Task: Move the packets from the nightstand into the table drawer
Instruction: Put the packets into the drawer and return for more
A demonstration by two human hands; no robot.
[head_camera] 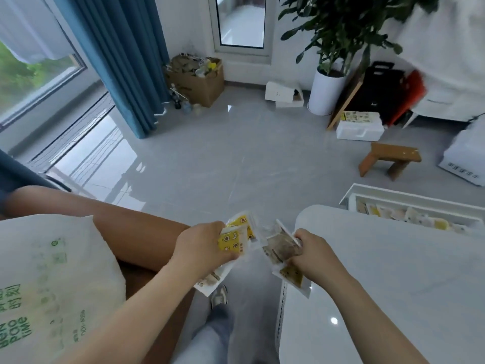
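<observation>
While the left grip (204,245) and right grip (312,254) each clenched packets (233,239), both were short and left of the open drawer (409,198), the right grip nearer.

A brown wooden nightstand (147,240), lower left, carries a white green-printed plastic bag (52,279). At right, beyond the glossy white tabletop (380,271), an open white drawer (409,199) holds pale and yellow packets (409,216).

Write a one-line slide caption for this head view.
Left hand and right hand each hold packets between the brown nightstand and the white table, whose open drawer contains more packets.
</observation>
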